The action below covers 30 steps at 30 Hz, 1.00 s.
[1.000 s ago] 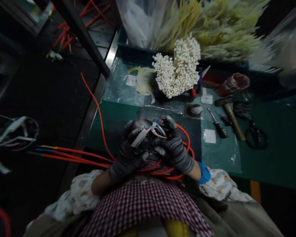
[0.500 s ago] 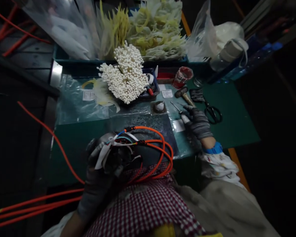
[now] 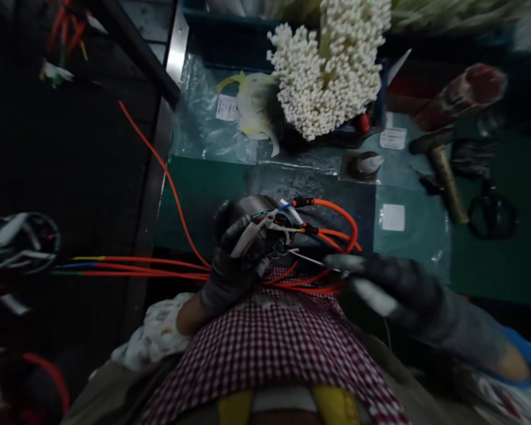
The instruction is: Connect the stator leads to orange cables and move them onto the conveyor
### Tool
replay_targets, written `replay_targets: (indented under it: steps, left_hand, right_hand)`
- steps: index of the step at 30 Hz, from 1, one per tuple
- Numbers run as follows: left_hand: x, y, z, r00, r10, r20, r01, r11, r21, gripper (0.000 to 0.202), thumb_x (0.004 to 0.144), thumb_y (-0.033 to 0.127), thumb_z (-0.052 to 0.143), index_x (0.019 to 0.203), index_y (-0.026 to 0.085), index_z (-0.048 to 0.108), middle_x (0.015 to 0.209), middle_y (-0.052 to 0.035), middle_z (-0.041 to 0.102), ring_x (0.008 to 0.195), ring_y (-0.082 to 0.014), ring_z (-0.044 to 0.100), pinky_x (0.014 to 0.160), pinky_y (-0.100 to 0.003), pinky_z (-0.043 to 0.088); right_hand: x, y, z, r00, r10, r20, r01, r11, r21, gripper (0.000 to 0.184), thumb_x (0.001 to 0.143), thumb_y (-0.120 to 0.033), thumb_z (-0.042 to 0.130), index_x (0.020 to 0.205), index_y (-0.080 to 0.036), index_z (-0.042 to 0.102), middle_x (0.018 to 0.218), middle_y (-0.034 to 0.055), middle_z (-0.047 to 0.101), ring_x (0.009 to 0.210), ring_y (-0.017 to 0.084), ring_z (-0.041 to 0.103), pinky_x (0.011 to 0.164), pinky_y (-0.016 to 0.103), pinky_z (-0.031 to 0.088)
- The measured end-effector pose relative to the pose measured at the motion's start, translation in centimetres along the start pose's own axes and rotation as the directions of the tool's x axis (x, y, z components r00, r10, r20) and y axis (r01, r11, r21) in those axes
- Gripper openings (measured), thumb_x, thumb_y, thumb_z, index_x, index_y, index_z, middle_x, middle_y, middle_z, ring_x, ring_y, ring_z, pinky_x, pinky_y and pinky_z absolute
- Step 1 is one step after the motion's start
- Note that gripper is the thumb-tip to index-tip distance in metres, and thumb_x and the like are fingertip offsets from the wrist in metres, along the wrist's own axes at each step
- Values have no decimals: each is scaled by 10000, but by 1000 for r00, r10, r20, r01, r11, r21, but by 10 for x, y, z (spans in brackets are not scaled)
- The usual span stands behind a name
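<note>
Left hand [image 3: 234, 268] in a dark grey glove is closed, gripping a multicoloured wire bundle [image 3: 274, 227] with thin blue, teal and white wires and a white plastic tag [image 3: 248, 241], held just above the near edge of the green counter [image 3: 194, 203], roughly mid-scene. Thick orange cables [image 3: 336, 214] loop from the bundle to the right and curve back near the person's red-and-white checked apron [image 3: 265, 348]. More orange cables [image 3: 137, 267] with yellow and blue stripes run off left over the dark floor.

Right hand [image 3: 402, 295], also gloved, is out to the right near the apron and badly blurred. Fingers look curled, but cannot tell if it grips anything. A thin metal shaft [image 3: 312, 258] points from near it toward the bundle; too blurred to tell the tool.

Far side of the counter: a large bunch of white cable ties [image 3: 331, 74] on clear plastic sheeting [image 3: 203, 112], in front of a blue crate [image 3: 230, 29]. Far right: a hammer with a brass-coloured handle [image 3: 442, 177], black scissors [image 3: 491, 212] and a red cup [image 3: 462, 97] lying on its side. A white square label [image 3: 393, 217] sits nearer.
</note>
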<state>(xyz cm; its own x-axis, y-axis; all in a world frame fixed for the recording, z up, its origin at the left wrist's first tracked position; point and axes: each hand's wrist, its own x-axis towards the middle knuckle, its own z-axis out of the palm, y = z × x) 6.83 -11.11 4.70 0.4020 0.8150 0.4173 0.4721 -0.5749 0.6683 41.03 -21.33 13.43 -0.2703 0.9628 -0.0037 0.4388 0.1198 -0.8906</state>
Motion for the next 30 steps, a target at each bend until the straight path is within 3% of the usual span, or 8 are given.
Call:
replay_targets:
  steps: [3,6,10,15,19,21,27,30]
  left_hand:
    - [-7,6,0,999,-49,5,49,998,-45,795,1010,294,850,1707,330,469,1519,-96,668,1417,-302,737,1200,-498,689]
    - [-10,8,1,998,-67,-21,65,993,-95,825,978,294,875,1702,327,481,1470,-91,705,1326,-295,784,1119,-465,728]
    - [-9,7,2,996,-82,-43,76,990,-117,779,999,318,843,1687,380,482,1471,-63,723,1322,-297,787,1101,-508,739]
    - [-11,4,2,995,-94,-22,89,984,-157,756,991,352,872,1649,351,499,1475,-79,725,1329,-323,785,1131,-550,717]
    - [-14,4,2,992,-124,-4,121,977,-177,805,985,350,872,1679,389,466,1510,-83,713,1378,-336,767,1198,-566,686]
    - [-14,5,1,991,-135,-4,132,976,-176,820,987,327,866,1693,402,455,1538,-89,696,1439,-345,735,1238,-571,663]
    - [-13,8,-1,985,-173,-2,169,965,-198,869,969,301,892,1707,414,447,1581,-89,676,1438,-336,737,1222,-550,676]
    - [-14,6,0,987,-162,-3,159,969,-189,833,987,365,879,1698,408,449,1544,-92,695,1404,-343,758,1207,-563,683]
  right_hand:
    - [33,-6,36,998,-40,51,35,995,94,644,1094,-116,638,1672,-401,654,1522,11,818,1341,272,835,1215,467,679]
    - [53,3,49,993,-24,114,7,988,152,561,1111,-124,627,1617,-351,714,1499,30,833,1371,279,821,1226,494,664]
    - [57,5,45,989,-18,145,0,992,123,489,1127,-157,611,1560,-335,754,1427,40,867,1340,272,837,1169,469,704]
    - [56,-6,38,977,-12,214,36,993,-111,477,1109,-151,629,1550,-280,758,1396,76,876,1254,287,873,1128,489,728]
    - [58,-8,36,966,-57,253,102,981,-165,564,1097,-182,636,1632,-350,702,1507,33,829,1307,302,850,1117,456,737]
    - [59,-8,36,962,-62,264,120,970,-211,547,1101,-209,634,1612,-384,720,1490,24,837,1253,303,866,1047,439,763]
    - [54,-6,45,951,-41,306,161,913,-376,493,1109,-259,633,1581,-329,755,1214,85,910,898,282,890,754,369,770]
    - [50,-5,49,971,-50,233,136,918,-372,505,1110,-244,618,1568,-407,754,1303,32,897,1049,282,890,885,398,784]
